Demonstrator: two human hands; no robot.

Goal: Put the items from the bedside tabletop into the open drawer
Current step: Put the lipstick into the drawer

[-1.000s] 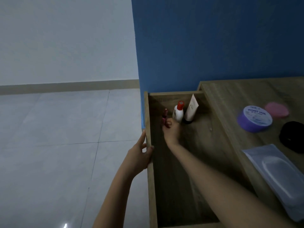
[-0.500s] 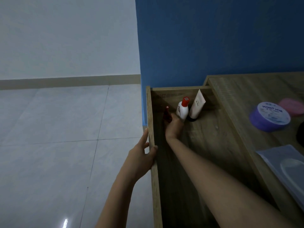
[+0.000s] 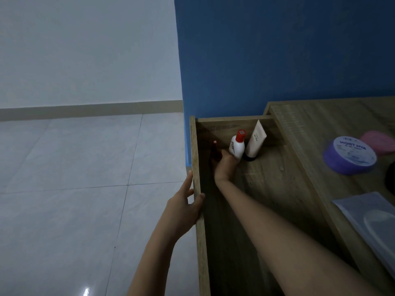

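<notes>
The open wooden drawer (image 3: 196, 159) juts out to the left of the bedside tabletop (image 3: 307, 133). My left hand (image 3: 183, 207) grips the drawer's front panel from outside, thumb over its top edge. Deep in the drawer's far corner, my right hand (image 3: 224, 166) is closed around a small dark red tube (image 3: 214, 151), held upright near the bottom. Beside it stand a white bottle with a red cap (image 3: 237, 146) and a cream tube on a black cap (image 3: 255, 141). On the tabletop lie a purple round tin (image 3: 349, 155), a pink disc (image 3: 379, 142), a black object (image 3: 390, 181) and a clear plastic pack (image 3: 369, 218).
A blue wall (image 3: 277, 56) rises behind the drawer and tabletop. Pale floor tiles (image 3: 74, 178) and a white wall with a beige skirting stretch to the left. The near part of the drawer floor is dark and bare.
My right hand has sunk lower into the drawer's far left corner with the red tube. The view has shifted left. My left hand stays on the drawer front.
</notes>
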